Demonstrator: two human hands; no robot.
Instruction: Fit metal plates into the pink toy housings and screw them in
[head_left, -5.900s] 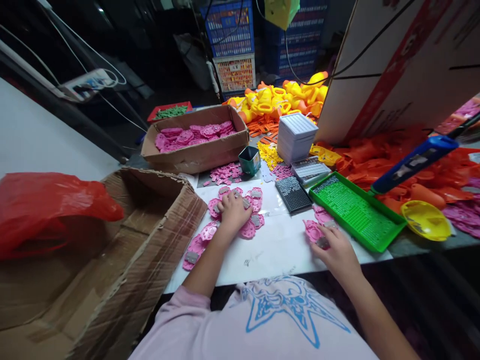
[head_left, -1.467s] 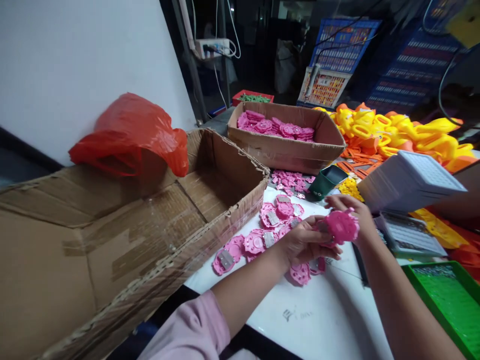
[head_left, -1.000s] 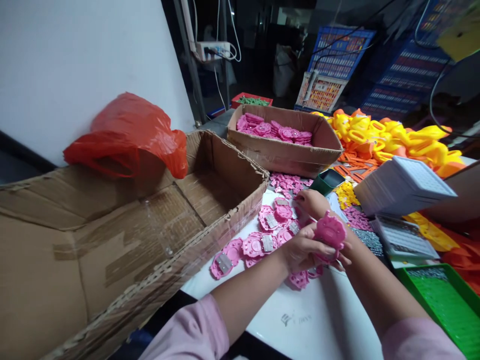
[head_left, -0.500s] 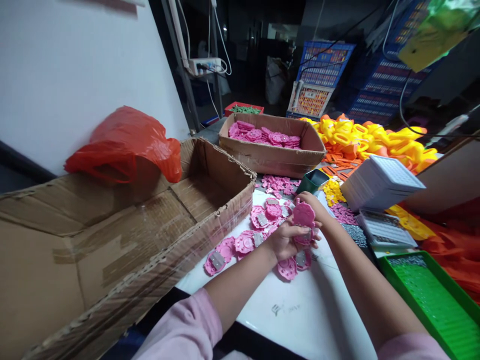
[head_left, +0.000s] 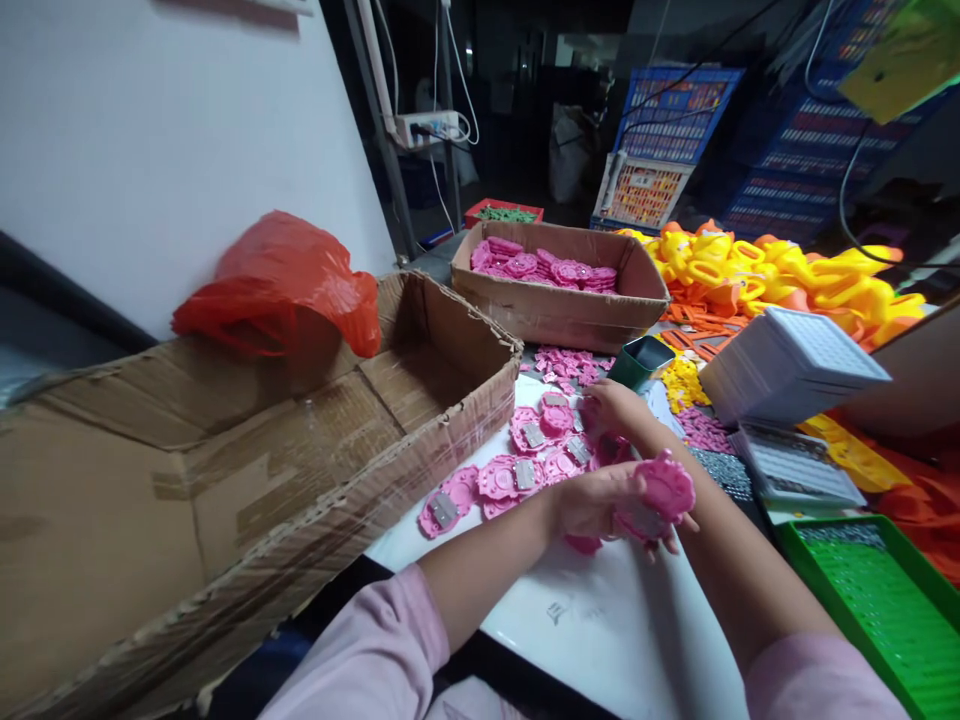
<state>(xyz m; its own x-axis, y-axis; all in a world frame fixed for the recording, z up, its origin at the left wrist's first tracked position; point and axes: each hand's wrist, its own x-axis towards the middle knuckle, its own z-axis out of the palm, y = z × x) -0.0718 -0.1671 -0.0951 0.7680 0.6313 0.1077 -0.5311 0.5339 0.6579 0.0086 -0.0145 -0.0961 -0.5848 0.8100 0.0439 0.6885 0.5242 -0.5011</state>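
The white surface [head_left: 592, 650] extends forward. Left: an open box [head_left: 442, 440] adjoins it. Right: a green tray [head_left: 841, 620]. The left hand [head_left: 592, 503] grips a pink part [head_left: 666, 488] above the surface. Apart from it, farther forward, the right hand [head_left: 619, 408] is positioned at the loose parts [head_left: 499, 478]; its grip cannot be determined. Rearward: a carton [head_left: 555, 314], yellow toys [head_left: 780, 275], then crates [head_left: 667, 135] in a dark room [head_left: 502, 140].

The left arm [head_left: 495, 573] slants up and to the right, with its lower part bare. The left grip [head_left: 600, 500] is curled and holding on, thumb on top. The right arm [head_left: 739, 545] slants up and to the left. The right grip [head_left: 613, 405] reaches farther out, bent at the wrist, its fingertips hard to see.
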